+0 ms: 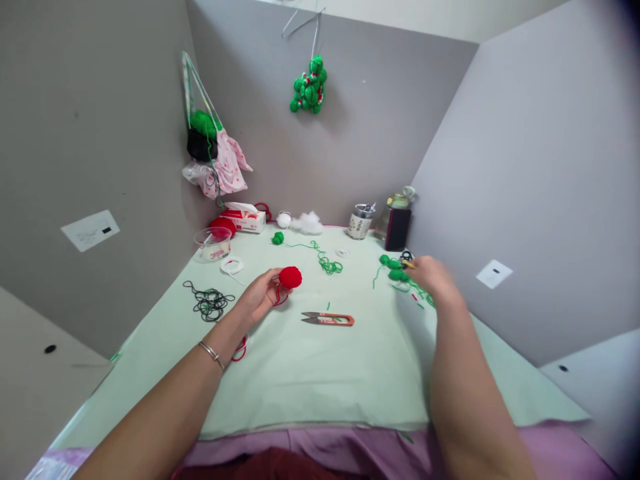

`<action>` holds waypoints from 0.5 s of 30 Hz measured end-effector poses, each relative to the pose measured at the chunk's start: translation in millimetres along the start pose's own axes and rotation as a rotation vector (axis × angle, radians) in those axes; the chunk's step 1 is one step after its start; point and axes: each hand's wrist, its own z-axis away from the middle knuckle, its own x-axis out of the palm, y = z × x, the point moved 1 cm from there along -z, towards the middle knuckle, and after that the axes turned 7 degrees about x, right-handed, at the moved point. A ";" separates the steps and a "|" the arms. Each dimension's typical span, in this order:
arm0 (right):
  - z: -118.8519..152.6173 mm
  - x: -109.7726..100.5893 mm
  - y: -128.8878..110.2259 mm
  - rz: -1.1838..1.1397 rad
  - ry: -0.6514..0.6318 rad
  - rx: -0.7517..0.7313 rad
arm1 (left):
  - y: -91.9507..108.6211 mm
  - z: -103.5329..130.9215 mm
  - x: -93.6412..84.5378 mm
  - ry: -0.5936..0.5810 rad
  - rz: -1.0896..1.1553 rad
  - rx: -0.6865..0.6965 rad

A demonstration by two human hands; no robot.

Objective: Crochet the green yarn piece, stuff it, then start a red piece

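Dark red cloth (273,467) shows nearest the camera at six o'clock, just short of the purple cloth (320,443) along the near edge of the pale green surface (325,380). Taking the orange-handled snips (345,320) as the middle of the clock, the left hand (263,293) is at ten o'clock, its fingers closed on a round red ball (291,277); red yarn (283,297) hangs below it. The right hand (427,277) is well apart from it, toward half past two, with its fingertips at a slim yellow thing (409,265); I cannot tell whether they grip it.

Green balls (395,265) lie just beside those fingertips at two o'clock. Tangled green yarn (330,265) is at twelve, black cord (209,305) at nine. Further back stand a clear tub (213,245) at ten, white stuffing (307,223) near half past eleven and a tin (360,225) at one. High at twelve, a green knitted figure (310,90) hangs against the grey panel (380,120).
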 end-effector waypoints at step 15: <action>96.9 133.6 -80.4 -0.214 -0.657 -0.517 | -14.9 10.3 5.6 -0.190 -0.369 0.178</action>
